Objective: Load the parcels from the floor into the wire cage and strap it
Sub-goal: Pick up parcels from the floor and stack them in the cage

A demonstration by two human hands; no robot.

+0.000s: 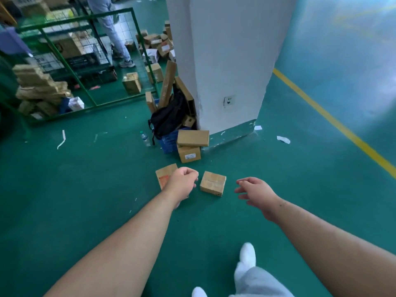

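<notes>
1. The left hand [182,183], right hand [257,195], left forearm [120,243] and right forearm [321,239] are all bare.
2. Loose, light grey trousers [257,281].
3. Plain white shoes [248,252] with rounded toes.

Plain parcel [213,183] and orange-printed parcel [164,174] flat; green wire cage [75,19] well apart

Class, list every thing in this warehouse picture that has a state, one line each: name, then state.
left hand, fingers curled over the flat parcel; grip unclear
right hand, open, holding nothing
flat parcel, lying on the floor, partly hidden
small box, closed, on the floor, untouched
stacked boxes, closed, one atop the other
wire cage, parcels inside, no strap visible
water bottle, upright
</notes>
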